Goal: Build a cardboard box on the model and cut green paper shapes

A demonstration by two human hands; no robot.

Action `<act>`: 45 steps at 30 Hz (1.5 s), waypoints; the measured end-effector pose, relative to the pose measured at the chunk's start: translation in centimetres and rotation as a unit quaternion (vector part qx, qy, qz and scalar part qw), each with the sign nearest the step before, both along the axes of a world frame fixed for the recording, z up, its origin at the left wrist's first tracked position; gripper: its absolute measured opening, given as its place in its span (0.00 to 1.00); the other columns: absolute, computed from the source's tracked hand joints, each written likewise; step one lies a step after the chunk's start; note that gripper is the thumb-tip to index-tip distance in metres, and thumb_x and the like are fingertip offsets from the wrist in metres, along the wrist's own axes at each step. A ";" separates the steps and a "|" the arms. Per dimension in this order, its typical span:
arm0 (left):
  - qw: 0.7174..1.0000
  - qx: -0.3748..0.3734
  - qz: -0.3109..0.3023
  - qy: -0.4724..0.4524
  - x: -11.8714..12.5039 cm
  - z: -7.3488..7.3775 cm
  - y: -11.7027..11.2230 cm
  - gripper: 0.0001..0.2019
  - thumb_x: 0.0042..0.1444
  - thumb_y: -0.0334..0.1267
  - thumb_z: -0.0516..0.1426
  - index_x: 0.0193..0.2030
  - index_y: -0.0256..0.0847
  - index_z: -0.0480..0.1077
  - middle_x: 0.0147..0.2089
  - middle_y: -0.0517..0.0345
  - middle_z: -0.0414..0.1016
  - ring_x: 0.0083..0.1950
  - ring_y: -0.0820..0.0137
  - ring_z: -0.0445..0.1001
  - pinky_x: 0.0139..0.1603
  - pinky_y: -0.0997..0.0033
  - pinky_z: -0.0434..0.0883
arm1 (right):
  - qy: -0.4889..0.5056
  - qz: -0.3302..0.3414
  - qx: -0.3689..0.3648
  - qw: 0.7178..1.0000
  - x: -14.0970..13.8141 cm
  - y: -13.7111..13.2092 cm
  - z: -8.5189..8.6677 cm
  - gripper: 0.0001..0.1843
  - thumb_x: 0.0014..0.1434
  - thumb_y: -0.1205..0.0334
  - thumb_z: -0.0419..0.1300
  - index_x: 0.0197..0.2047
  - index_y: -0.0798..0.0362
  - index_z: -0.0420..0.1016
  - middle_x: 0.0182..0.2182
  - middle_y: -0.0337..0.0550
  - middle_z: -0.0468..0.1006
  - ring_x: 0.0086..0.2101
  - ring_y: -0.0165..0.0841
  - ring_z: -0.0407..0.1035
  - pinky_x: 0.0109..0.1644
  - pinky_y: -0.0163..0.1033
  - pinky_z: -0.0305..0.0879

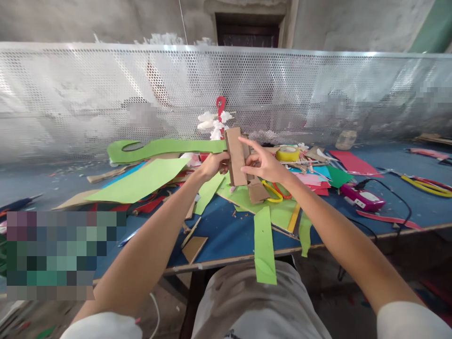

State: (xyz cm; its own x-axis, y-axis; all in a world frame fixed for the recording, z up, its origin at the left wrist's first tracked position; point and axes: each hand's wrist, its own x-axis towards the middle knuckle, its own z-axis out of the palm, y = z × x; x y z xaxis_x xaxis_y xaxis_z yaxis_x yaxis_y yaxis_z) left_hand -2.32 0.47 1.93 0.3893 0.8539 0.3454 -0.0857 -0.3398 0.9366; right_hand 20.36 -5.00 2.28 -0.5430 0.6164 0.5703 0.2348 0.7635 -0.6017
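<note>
A brown cardboard piece [238, 157], folded or layered, stands upright between my two hands above the table. My left hand [214, 165] is closed on its left edge, fingers bent behind it. My right hand [264, 162] has its thumb on the front face and its index finger stretched toward the upper right edge; its other fingers curl at the side. A long green hook-shaped strip [169, 146] reaches left from the cardboard, just above my left hand. Whether it is joined there is hidden. Behind stands a red hook [221, 103] with white flower-like pieces [216, 126].
Green sheets [141, 181], cardboard scraps and yellow-handled scissors [272, 192] crowd the blue table [219, 235]. Yellow tape [287, 154] lies behind my right hand. At right are a magenta device [363, 197] with a cord and pliers [423, 184]. A perforated metal panel [106, 94] closes the back.
</note>
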 end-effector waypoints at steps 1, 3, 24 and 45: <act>1.000 -0.001 0.000 -0.001 0.0 0.0 0.0 0.07 0.44 0.40 0.60 0.26 0.38 0.70 0.23 0.58 0.69 0.19 0.73 0.65 0.17 0.71 0.59 | 0.000 -0.001 -0.002 1.000 0.0 0.0 0.0 0.49 0.67 0.53 0.68 0.82 0.45 0.47 0.34 0.37 0.78 0.32 0.34 0.72 0.35 0.39 0.72; 1.000 0.000 -0.003 -0.003 0.1 0.0 0.0 0.07 0.44 0.40 0.60 0.26 0.37 0.71 0.22 0.57 0.69 0.18 0.73 0.65 0.17 0.71 0.58 | 0.002 -0.004 -0.007 1.000 0.0 0.0 0.0 0.49 0.66 0.53 0.68 0.82 0.45 0.47 0.34 0.37 0.78 0.31 0.33 0.71 0.35 0.38 0.72; 0.999 0.016 -0.004 0.044 -0.2 -0.1 0.1 0.08 0.47 0.37 0.61 0.24 0.39 0.67 0.23 0.56 0.69 0.22 0.71 0.67 0.21 0.70 0.60 | -0.023 -0.022 0.011 0.999 0.2 0.3 -0.3 0.46 0.66 0.56 0.67 0.81 0.45 0.52 0.31 0.34 0.75 0.29 0.33 0.69 0.37 0.40 0.71; 0.993 -0.080 -0.082 -0.027 -1.5 -0.5 1.5 0.09 0.44 0.39 0.63 0.30 0.35 0.76 0.26 0.53 0.73 0.25 0.70 0.68 0.24 0.70 0.63 | 0.125 -0.177 0.016 0.976 0.7 2.4 -0.8 0.33 0.62 0.42 0.70 0.65 0.44 0.67 0.42 0.42 0.77 0.33 0.35 0.72 0.41 0.46 0.76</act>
